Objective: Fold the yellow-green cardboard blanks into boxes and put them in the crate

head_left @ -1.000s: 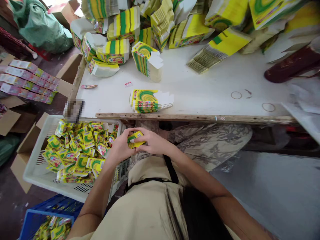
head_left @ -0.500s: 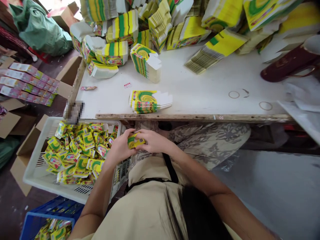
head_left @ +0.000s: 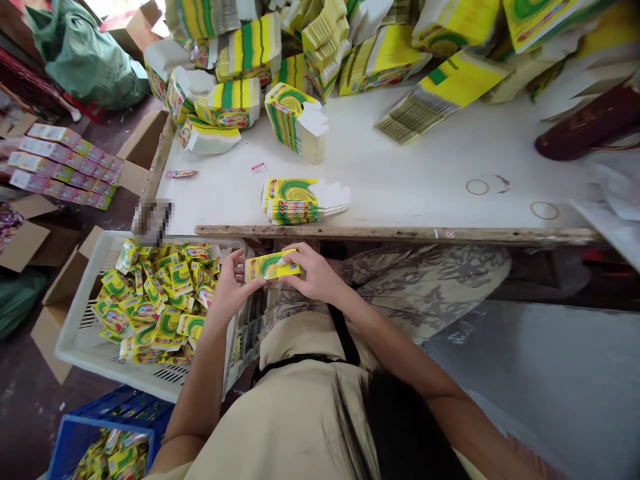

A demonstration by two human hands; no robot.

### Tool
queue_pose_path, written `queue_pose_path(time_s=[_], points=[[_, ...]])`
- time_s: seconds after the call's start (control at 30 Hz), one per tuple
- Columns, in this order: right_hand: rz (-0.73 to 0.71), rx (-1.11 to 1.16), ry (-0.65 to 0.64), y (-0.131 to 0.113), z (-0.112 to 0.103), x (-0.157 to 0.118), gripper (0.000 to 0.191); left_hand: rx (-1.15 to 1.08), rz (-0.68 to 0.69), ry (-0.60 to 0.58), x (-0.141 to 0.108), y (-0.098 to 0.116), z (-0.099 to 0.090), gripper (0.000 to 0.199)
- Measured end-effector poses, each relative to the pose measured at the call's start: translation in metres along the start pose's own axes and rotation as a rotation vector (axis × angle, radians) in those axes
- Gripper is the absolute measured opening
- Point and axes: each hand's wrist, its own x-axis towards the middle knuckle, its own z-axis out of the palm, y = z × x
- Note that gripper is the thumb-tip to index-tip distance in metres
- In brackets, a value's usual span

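Head view: slim yellow card box, held between two hands off the bench's front edge

Right hand (head_left: 316, 273): thumb and fingers pinching one end of the box. Left hand (head_left: 230, 291): fingers curled at the opposite end, thumb along the lower edge; whether they press cannot be told.

Yellow box (head_left: 265, 267): thin oblong, smooth printed card, green swirl and white border; positioned just off the bench's front edge, near the crate's right rim.

White crate (head_left: 115, 375): moulded plastic, slotted walls, below the bench's front left corner. Contents: a loose heap of small yellow packs (head_left: 165, 310), flat and angular.

Bench (head_left: 390, 193): smooth white top, front edge trimmed with a rough wooden strip (head_left: 350, 232).

Carton stack (head_left: 293, 200): flat printed card, white flaps fanned right, near the front edge.

Upright bundle (head_left: 297, 127): striped green and yellow edges, mid-bench.

Fanned bundle (head_left: 435, 100): layered card, slanting toward the far edge.

Further bundles (head_left: 250, 43): piled along the far edge.

Thin rings (head_left: 477, 187): two, tan, toward the right end.

Dark red vessel (head_left: 583, 127): glossy, rounded, handled, at the right end.
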Motion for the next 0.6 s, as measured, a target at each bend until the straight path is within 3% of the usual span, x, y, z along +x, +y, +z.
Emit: queue_pose_path(time_s=[0.1,0.2,0.37,0.43,0.6], points=[[-0.027,-0.027,0.0,0.0,-0.001,-0.002,0.025,-0.369,-0.113,0.01,0.0,-0.002,0.001,0.065],[-0.041,-0.042,-0.1,0.001,-0.005,-0.002,0.026,-0.541,-0.115,0.074,0.003,0.0,0.004,0.061],[-0.035,-0.047,-0.195,0.002,-0.014,0.0,0.023,-0.561,-0.108,0.096,0.006,0.001,0.011,0.06],[-0.033,-0.035,-0.146,0.001,-0.015,0.001,0.024,-0.559,-0.112,0.079,0.005,0.0,0.015,0.059],[0.014,0.039,0.013,-0.001,0.002,0.001,0.052,-0.534,-0.076,0.095,0.001,-0.006,0.022,0.056]])
